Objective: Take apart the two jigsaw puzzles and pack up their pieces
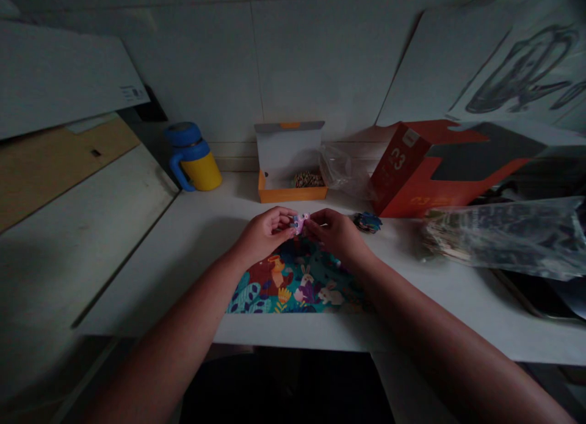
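Observation:
Between my two hands is a small pink-and-white jigsaw puzzle piece (300, 222), pinched by the fingertips of both. My left hand (268, 232) grips its left side between thumb and fingers. At its right side, my right hand (336, 230) is closed on it too. Below them lies a partly assembled jigsaw puzzle (304, 287) with rabbits, flowers and leaves on a teal ground. My hands and forearms cover its upper part and sides. A small pile of dark blue puzzle pieces (367, 222) lies just right of my right hand.
Behind my hands stands an open orange box (293, 194) with several puzzle pieces inside. A clear plastic bag (343, 171) leans on it. A blue-and-yellow jug (196, 161) stands left, a red box (412, 174) right. A plastic-wrapped bundle (499, 235) lies at the table's right.

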{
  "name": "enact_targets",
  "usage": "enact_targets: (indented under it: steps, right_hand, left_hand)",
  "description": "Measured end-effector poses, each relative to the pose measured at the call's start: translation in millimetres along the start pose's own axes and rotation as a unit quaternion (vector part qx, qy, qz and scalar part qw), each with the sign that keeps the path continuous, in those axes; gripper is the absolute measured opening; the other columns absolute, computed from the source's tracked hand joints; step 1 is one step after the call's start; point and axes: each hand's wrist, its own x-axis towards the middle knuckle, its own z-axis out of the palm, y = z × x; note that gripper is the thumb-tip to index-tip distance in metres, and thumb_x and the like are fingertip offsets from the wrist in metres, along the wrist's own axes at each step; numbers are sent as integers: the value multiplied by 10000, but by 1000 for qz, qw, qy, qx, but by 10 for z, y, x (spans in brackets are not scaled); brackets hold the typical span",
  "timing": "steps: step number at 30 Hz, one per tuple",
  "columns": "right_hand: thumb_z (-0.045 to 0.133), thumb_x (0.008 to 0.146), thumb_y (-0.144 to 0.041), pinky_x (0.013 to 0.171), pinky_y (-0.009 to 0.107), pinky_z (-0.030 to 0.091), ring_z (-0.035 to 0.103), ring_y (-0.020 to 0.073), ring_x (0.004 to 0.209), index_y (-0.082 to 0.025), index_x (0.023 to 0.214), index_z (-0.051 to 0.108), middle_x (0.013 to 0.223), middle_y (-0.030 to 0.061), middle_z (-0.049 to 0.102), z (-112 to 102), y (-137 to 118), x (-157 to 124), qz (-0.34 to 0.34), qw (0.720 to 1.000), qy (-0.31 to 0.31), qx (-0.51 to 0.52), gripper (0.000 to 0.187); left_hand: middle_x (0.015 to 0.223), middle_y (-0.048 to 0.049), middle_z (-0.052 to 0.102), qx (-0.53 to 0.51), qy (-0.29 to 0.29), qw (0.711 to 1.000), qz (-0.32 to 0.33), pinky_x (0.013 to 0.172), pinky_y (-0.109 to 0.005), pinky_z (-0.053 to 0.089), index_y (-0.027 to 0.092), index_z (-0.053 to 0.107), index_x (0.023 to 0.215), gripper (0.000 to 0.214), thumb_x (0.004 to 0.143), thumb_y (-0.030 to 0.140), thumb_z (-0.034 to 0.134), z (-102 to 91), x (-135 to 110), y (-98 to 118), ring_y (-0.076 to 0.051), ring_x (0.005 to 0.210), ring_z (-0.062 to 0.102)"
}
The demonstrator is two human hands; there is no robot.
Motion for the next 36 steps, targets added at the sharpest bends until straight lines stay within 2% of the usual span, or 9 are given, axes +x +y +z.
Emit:
enact_targets:
  steps: [8,11,14,17,22,26,29,33,36]
  right_hand:
    - [818,755,-602,689,287,599,708,162,715,-211,926,598,837,24,738,78,14,-1,24,980,-20,197,480]
    - [816,743,-633,698,283,590,693,155,722,-213,955,588,848,23,734,57,-37,1,9,974,-22,225,523]
    - [746,801,-670,700,271,576,711,166,796,-219,1018,578,940,50,749,-99,-91,25,-16,981,23,192,528]
    - [711,834,-682,658,258,555,714,176,802,-214,1043,581,950,70,759,-336,-115,58,-53,987,72,131,528]
    - [742,866,-565,628,279,511,695,186,726,-196,1045,693,873,78,769,-585,-95,62,-123,986,73,-90,413]
    - [782,860,-419,646,286,501,710,195,747,-223,1076,709,904,58,783,-566,-41,58,-116,976,8,-185,300]
    - [778,860,-362,672,279,491,699,185,755,-220,974,719,895,43,779,-485,-8,64,-127,965,-35,-226,191]
    - [715,905,-355,693,280,479,685,183,765,-232,965,750,892,32,778,-387,-12,64,-141,959,-71,-235,141]
    - [704,905,-357,702,288,478,689,191,773,-232,973,764,901,36,784,-383,-13,76,-140,962,-59,-226,155]
  left_hand:
    - [1057,-81,732,-48,48,998,0,892,-317,594,155,622,1070,351,798,239,828,85,31,-98,-163,966,713]
    - [1043,-76,734,-33,44,998,9,894,-325,595,164,609,1057,360,795,258,838,96,28,-75,-171,965,718]
    - [1087,-97,739,35,39,998,36,931,-342,580,174,630,1136,325,882,323,767,22,0,1,-187,1015,714]
    - [1102,-101,748,113,85,988,63,939,-331,562,178,664,1140,288,946,390,688,-116,-29,62,-185,1006,708]
    - [1002,-57,765,227,130,964,44,837,-296,549,196,719,1054,228,957,392,653,-295,-35,54,-181,911,710]
    - [962,-40,761,332,94,938,29,776,-300,530,212,738,1018,169,961,332,633,-352,-29,22,-187,870,704]
    - [1013,-58,745,380,48,923,43,854,-340,532,205,737,1019,173,935,344,676,-345,-28,-11,-213,927,696]
    - [1118,-93,706,402,8,913,75,955,-390,519,199,709,1109,306,921,440,702,-205,-18,-73,-253,1042,665]
    - [1195,-131,662,439,-27,893,93,1009,-434,492,185,689,1183,483,866,547,740,-33,8,-130,-303,1130,622]
